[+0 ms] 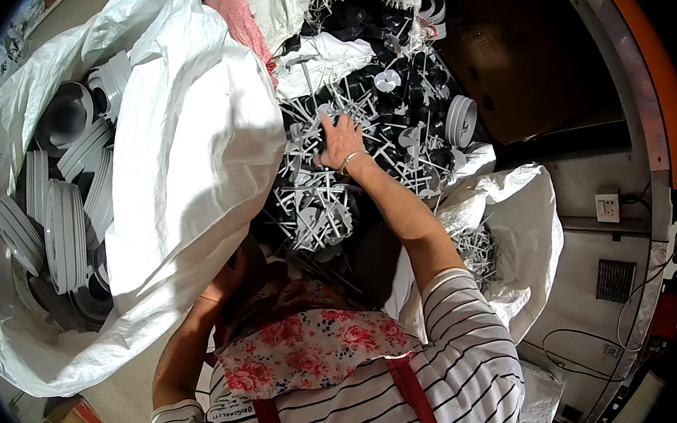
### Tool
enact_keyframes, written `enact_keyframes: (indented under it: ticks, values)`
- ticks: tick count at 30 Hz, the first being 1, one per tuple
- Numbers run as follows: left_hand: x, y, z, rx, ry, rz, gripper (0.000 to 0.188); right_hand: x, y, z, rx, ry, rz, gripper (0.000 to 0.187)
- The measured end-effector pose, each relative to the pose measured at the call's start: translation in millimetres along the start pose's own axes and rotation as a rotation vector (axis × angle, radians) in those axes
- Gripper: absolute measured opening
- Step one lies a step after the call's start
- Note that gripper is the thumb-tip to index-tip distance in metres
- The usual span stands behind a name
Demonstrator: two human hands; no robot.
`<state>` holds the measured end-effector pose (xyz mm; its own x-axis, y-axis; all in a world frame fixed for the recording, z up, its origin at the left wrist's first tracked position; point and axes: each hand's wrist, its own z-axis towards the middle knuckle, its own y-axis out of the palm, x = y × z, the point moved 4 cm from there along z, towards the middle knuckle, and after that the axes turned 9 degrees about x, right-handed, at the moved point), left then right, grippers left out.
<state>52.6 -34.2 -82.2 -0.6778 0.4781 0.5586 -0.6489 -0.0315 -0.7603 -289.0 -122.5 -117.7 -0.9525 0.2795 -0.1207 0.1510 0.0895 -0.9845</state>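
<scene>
Right hand spread wide over tangled grey plastic sprue pieces: light, stiff, snaggy, best gripped by a central stem. Left hand hidden beneath the white sack; grip impossible to tell.

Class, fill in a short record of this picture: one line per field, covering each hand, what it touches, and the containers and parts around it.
Right hand: right hand reaches forward, fingers spread on the pile of grey plastic stems with discs
Left hand: left hand mostly hidden beneath the white woven sack; grip cannot be told
Wrist: thin bangle on the right wrist
Sack contents: white ribbed rings
Behind pile: black round parts
Clothing: striped sleeve, floral cloth
</scene>
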Motion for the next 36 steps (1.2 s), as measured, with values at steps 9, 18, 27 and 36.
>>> enact_keyframes:
  ticks: [9,18,27,36]
  values:
    - [1.7,-2.9,2.0,0.006,0.03,-0.002,0.024,31.7,0.9,23.5,0.061,-0.023,0.096,0.073]
    - [6.6,-7.2,0.6,0.099,0.087,-0.051,0.02,66.3,-88.3,-18.6,0.256,0.01,0.995,0.024]
    - [14.2,-5.8,4.3,0.056,0.118,-0.056,0.02,145.6,-199.7,-130.3,0.615,-0.038,1.053,0.011]
    - [25.7,-10.3,6.0,0.093,0.326,-0.021,0.019,235.3,-235.4,-338.8,0.644,0.408,1.105,0.027]
